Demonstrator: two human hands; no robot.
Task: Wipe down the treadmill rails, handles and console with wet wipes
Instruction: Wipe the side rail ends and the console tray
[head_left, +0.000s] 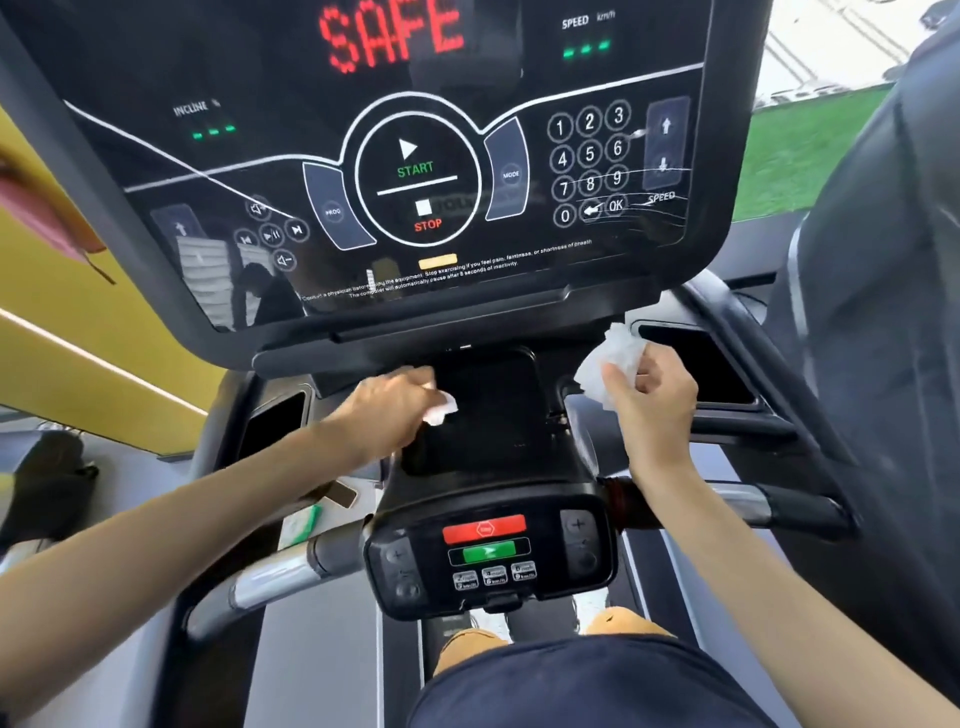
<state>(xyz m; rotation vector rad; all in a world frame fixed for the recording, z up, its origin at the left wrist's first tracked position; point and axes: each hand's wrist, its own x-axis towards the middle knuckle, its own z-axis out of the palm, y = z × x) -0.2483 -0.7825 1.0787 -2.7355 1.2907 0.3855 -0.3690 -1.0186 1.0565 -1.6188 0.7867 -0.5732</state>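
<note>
Two hands | left hand (395, 410) grips small wipe (440, 411) | right hand (652, 395) pinches large wipe (610, 364)

- Bright, even daylight comes from the upper right.
- The glossy console (395, 171) carries pale reflections and streaks across its glass.
- Straight edges bow strongly toward the frame borders.
- The far left and right edges are smeared and soft.
</note>
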